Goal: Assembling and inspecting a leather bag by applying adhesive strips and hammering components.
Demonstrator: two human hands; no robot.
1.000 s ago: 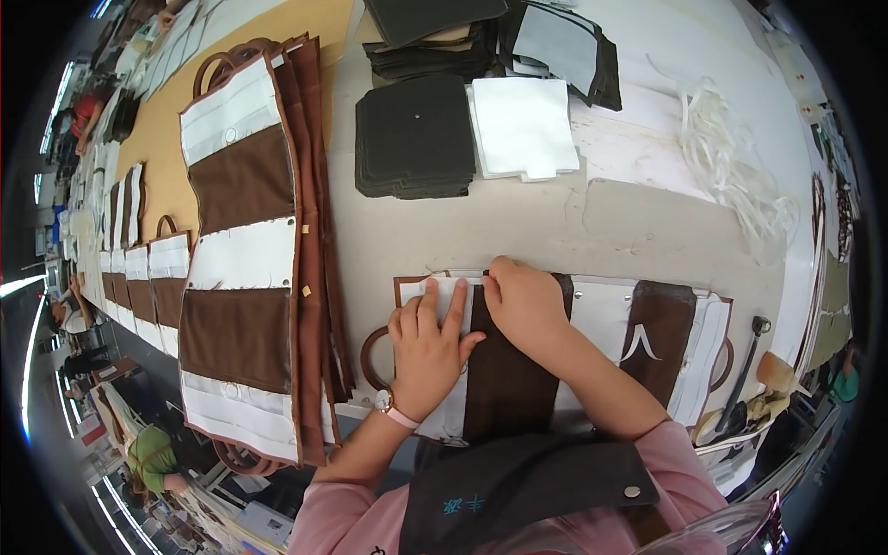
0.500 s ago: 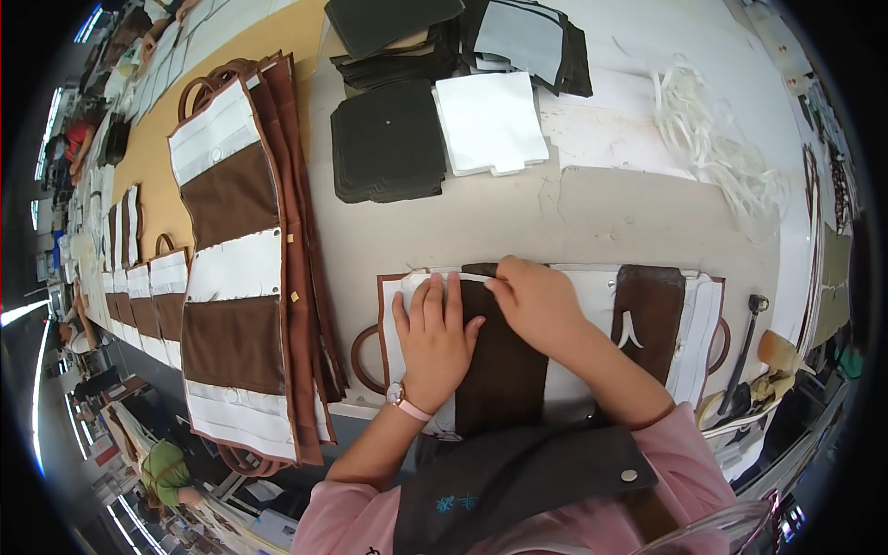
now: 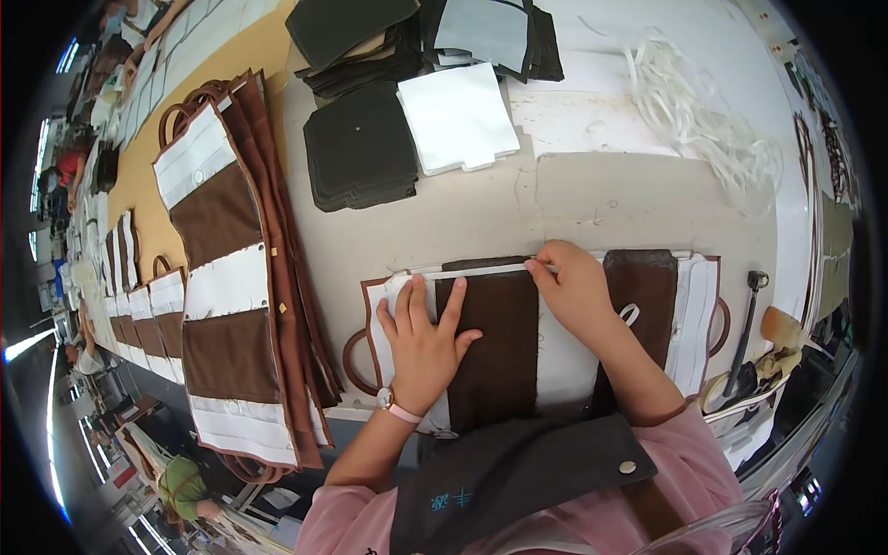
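Low in the middle of the frame, a brown-and-white bag panel [image 3: 518,342] lies flat on the grey worktable [image 3: 592,199], with a brown loop handle poking out at its left end. The left hand [image 3: 421,342] rests on it palm down, fingers spread wide, gripping nothing and simply pinning the white section and the edge of the dark brown centre strip. The right hand [image 3: 578,291] sits at the panel's upper edge, its fingertips pinched narrowly on a thin white strip [image 3: 481,271] that runs leftward along that edge.

Compared with a second ago, both hands have moved apart: the left has slid toward the left end of the panel, and the right has travelled along the top edge toward the right of the frame, so the white strip now shows as a longer line laid along the edge. This suggests the strip is being pressed down along the border, with roughly the left half covered so far.

At the left of the frame lies a long stack of similar panels [image 3: 236,277]. Above sit a dark fabric stack [image 3: 361,148], white sheets [image 3: 458,116] and loose white cords [image 3: 694,111]. A hammer [image 3: 745,324] lies at the right.
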